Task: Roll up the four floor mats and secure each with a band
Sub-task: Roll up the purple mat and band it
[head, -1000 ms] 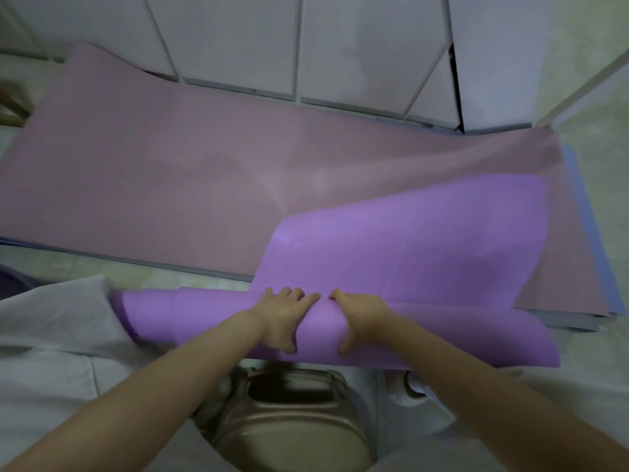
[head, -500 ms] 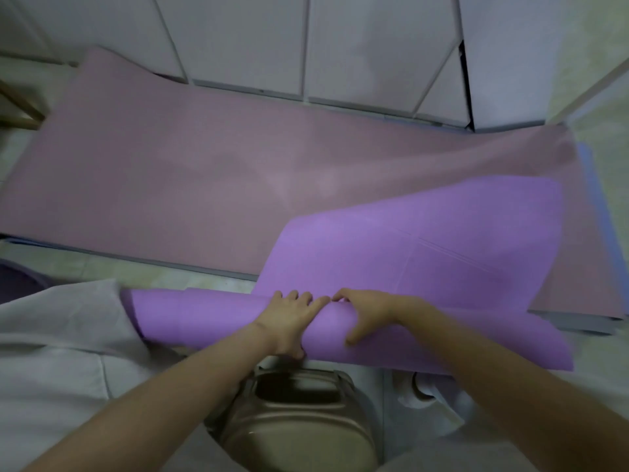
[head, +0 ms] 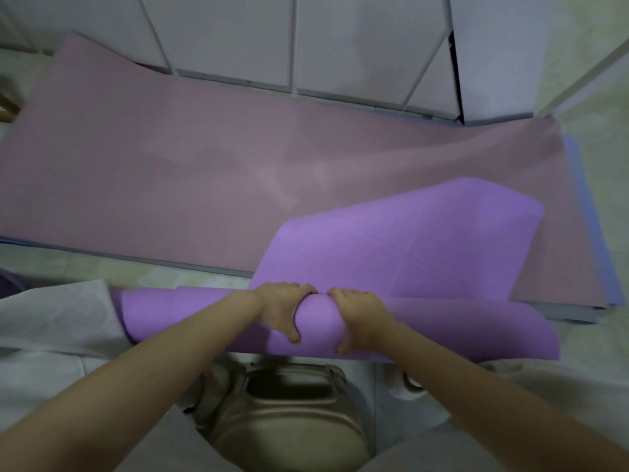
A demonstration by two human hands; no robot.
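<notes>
A bright purple mat (head: 401, 240) is partly rolled into a thick roll (head: 177, 311) lying across my lap, with its loose end still spread out toward the right. My left hand (head: 282, 311) and my right hand (head: 357, 316) grip the middle of the roll side by side, fingers over the top and thumbs underneath. Below it a pink mat (head: 170, 172) lies flat on the floor. Blue (head: 575, 185) and grey (head: 561, 313) mat edges stick out under the pink one at the right. No band is in view.
White cabinet doors (head: 340, 46) run along the far edge of the mats. A tan bag (head: 289, 420) sits between my knees below the roll. Pale floor tiles (head: 599, 63) show at the right and in front of the mats.
Both hands have curled tighter around the roll and turned it. The loose purple end has drawn a little nearer to me and its far edge has lifted.
</notes>
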